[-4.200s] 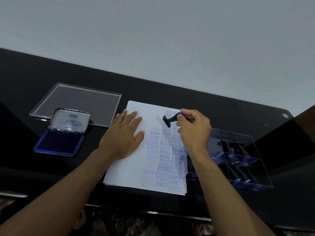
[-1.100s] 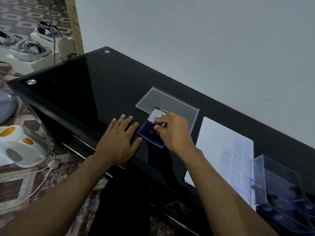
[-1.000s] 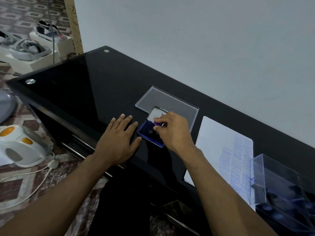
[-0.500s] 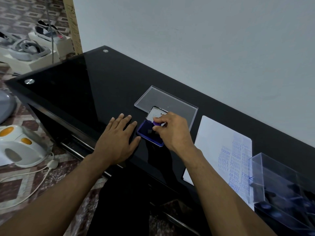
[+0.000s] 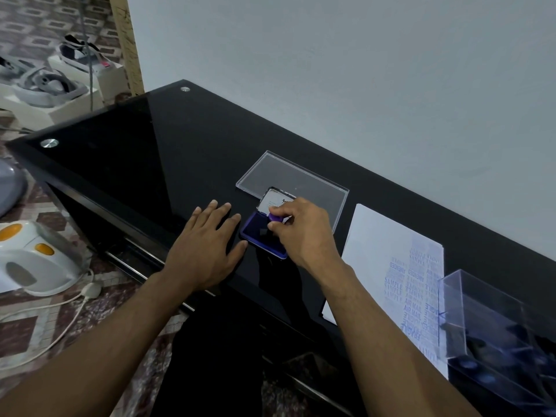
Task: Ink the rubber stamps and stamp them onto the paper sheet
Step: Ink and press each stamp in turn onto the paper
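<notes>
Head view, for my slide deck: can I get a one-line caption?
Right hand presses a purple-handled rubber stamp into the open ink pad; left hand rests flat on the black table.

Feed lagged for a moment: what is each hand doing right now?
Left hand: open, fingers flat on the black table beside the ink pad.
Right hand: grip closed on the stamp, held over the ink pad.

Bare black tabletop point(image 5: 156, 152) lies left — clear lid point(image 5: 313, 183) crowds the ink pad point(image 5: 255, 233).
</notes>
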Demonstrator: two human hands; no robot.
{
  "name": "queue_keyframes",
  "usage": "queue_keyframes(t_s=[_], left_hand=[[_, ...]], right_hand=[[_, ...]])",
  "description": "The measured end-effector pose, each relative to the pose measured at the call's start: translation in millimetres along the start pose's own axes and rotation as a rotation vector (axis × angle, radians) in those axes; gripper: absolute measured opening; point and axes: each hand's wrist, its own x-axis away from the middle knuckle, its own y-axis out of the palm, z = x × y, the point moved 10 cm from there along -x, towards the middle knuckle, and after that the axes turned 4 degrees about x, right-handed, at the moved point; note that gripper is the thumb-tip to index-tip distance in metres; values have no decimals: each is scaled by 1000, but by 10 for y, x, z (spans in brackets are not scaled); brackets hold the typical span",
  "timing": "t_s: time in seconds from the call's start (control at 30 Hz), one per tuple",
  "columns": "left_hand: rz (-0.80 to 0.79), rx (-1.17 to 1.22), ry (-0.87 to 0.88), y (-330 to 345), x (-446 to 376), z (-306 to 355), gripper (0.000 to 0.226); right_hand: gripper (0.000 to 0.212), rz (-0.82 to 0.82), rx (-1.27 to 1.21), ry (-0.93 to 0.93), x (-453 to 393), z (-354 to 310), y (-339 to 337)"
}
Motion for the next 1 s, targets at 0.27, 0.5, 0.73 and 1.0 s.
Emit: queue_keyframes(t_s=[0.27,0.5,0.73,1.0], left_hand=[[15,115,1,-69,-59,38,80],[13,133,117,-46,-244,771,66],[-49,188,213,113,-310,1529,66],[-105,178,294,382,-411,2127,66]], right_hand=[[29,95,-82,30,107,163,-240],[31,190,-103,99,385,653,-717],[28,250,-110,235,690,1295,-1153],[27,327,-81,325,952,1822,-1554]])
